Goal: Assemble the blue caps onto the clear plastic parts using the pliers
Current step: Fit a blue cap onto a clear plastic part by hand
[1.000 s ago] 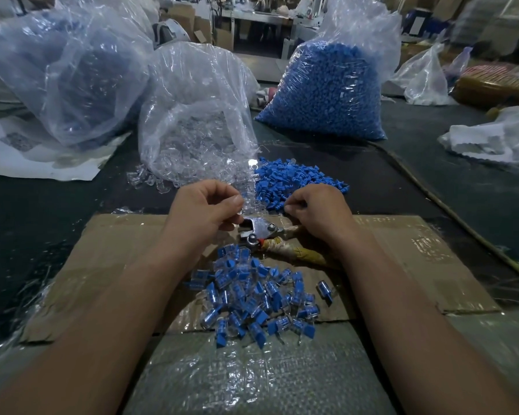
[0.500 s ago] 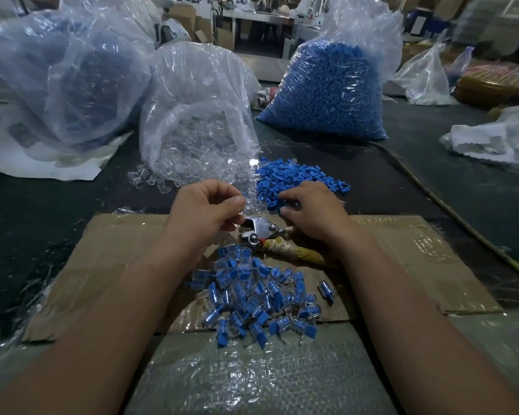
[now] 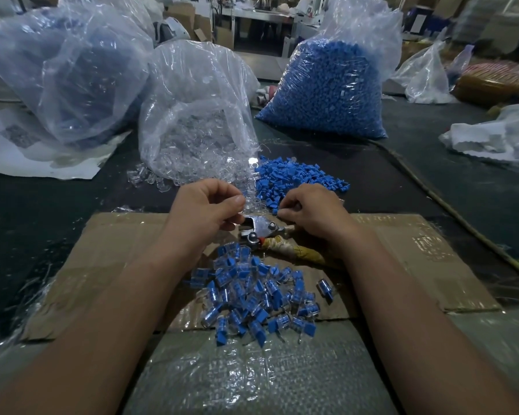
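Above the pliers (image 3: 259, 229), left fingers (image 3: 235, 202) pinch a clear part (image 3: 252, 203); right fingers (image 3: 285, 205) clamp a blue cap (image 3: 274, 208).

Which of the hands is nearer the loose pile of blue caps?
Right. The right hand has its fingertips at the near edge of the blue caps; the left hand is off to the pile's left, beside the clear parts.

Flattened cardboard (image 3: 417, 250) on dark tabletop (image 3: 42, 229), white printed paper (image 3: 42, 157) far left
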Available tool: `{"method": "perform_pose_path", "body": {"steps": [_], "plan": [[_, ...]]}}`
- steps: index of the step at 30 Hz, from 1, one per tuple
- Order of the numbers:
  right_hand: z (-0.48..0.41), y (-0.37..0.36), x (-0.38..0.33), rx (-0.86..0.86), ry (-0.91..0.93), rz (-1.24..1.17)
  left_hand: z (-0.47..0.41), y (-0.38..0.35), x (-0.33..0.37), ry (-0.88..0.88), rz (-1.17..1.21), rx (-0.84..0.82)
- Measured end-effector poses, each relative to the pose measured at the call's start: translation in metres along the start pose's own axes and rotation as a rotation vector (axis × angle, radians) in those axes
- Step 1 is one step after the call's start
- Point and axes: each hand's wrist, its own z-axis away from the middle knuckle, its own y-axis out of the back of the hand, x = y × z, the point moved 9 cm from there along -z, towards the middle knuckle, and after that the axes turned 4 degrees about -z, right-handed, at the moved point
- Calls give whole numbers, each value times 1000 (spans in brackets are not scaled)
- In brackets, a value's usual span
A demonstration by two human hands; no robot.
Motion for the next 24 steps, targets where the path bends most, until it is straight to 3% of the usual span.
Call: {"method": "perform_pose_path", "body": {"steps": [6, 11, 14, 24], "plan": [[1, 7, -6, 99, 51, -3, 0, -1, 0, -3, -12, -3], [18, 36, -13, 290, 69, -382, 0, -1, 1, -2, 26, -4], [32, 41, -30, 313, 129, -553, 2, -3, 3, -10, 27, -10], [49, 35, -64, 262, 288, -507, 2, -2, 6, -35, 41, -7]]}}
